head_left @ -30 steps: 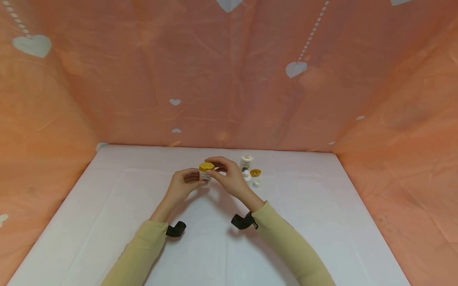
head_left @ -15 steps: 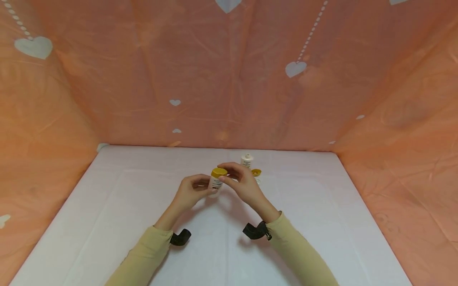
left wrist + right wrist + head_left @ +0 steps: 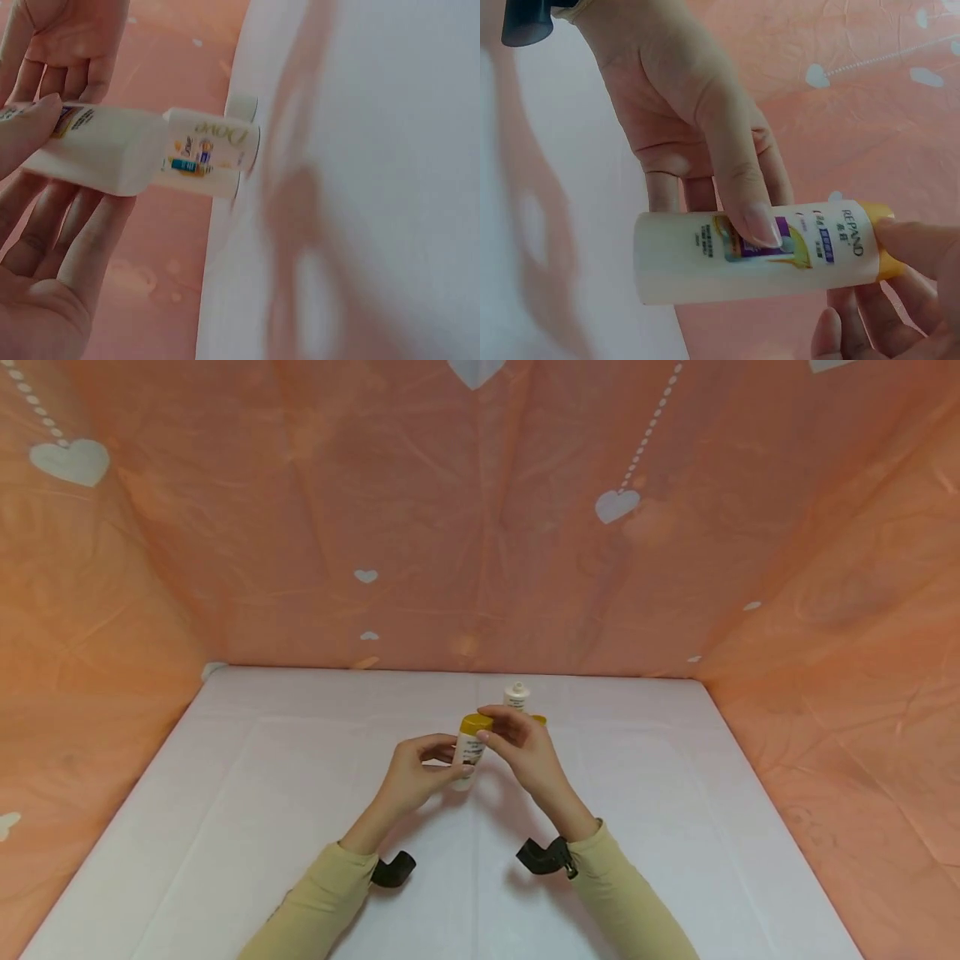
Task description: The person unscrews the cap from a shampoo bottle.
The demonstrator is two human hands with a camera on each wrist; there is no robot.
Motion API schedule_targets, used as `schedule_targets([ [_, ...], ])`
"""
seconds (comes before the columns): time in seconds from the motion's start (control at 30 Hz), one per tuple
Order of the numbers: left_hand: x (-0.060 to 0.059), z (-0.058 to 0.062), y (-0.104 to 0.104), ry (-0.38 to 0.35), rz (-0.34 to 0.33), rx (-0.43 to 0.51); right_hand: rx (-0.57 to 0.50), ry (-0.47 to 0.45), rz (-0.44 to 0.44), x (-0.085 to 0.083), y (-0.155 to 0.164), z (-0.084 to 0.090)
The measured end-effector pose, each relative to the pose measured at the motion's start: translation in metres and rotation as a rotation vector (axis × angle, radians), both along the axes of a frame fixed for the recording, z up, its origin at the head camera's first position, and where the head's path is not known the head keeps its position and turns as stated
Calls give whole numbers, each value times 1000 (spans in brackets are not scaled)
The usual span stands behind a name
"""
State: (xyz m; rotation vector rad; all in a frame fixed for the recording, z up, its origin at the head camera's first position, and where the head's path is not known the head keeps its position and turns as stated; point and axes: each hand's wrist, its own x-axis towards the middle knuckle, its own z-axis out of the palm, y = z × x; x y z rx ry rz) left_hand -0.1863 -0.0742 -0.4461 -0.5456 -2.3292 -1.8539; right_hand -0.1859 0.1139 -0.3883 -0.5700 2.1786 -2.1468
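Note:
A white toiletry bottle with a yellow cap is held up off the table, slightly tilted. My left hand grips its body, the thumb across the front label, which is readable in part in the right wrist view on the bottle. From the right, my right hand pinches the yellow cap between thumb and fingers. Behind my right hand stands an uncapped white bottle, and a loose yellow cap peeks out. The left wrist view shows a Dove bottle with another white bottle beside it.
A white table spreads under the hands, backed by an orange curtain with white hearts. A small white cap lies close to the standing bottles. Black wrist camera mounts jut from both sleeves.
Both hands have moved right and nearer to me with the bottle, and more of its body now shows. My right hand now covers more of the things behind it.

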Motion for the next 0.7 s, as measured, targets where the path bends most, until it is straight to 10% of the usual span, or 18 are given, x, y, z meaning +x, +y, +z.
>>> schedule_targets([
  [0.27,15,24,15,27,75,101,27,96,-209,7,-3,3],
  [0.7,2,-8,28,131,143,127,62,144,-412,16,-17,2],
])
